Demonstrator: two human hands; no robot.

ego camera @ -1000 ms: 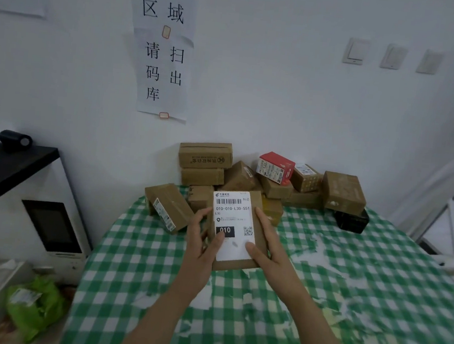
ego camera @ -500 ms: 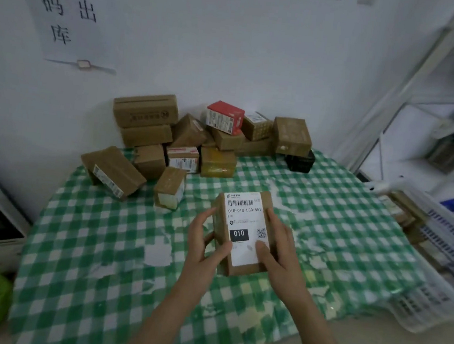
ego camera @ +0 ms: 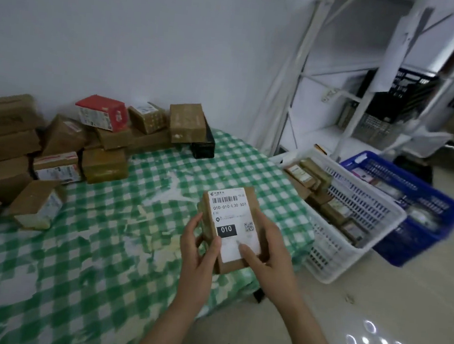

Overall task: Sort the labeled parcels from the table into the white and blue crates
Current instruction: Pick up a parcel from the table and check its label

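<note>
both hands grip parcel (ego camera: 230, 225): left hand (ego camera: 198, 246) on its left edge, right hand (ego camera: 269, 249) on its right. held above worktop (ego camera: 100, 242) edge, long axis away from body. white crate (ego camera: 354, 232) lies to the right, right hand nearer; blue crate (ego camera: 426, 209) beyond.

Two hands, the left hand (ego camera: 198, 250) and the right hand (ego camera: 268, 249), grip one brown parcel (ego camera: 241, 263) bearing one white label (ego camera: 230, 208). One table (ego camera: 99, 256) carries a heap of about fourteen more boxes (ego camera: 104, 166): one red box (ego camera: 101, 114), one black box (ego camera: 203, 145), and roughly twelve brown ones. The frame's left edge cuts the heap off, so this count is loose.

Two crates stand on the floor (ego camera: 345, 310): one white crate (ego camera: 353, 241) and one blue crate (ego camera: 415, 239). At least six parcels show in the white one; the blue one's contents are too blurred to count. One dark crate (ego camera: 401, 97) sits on one shelf rack (ego camera: 309, 74).
</note>
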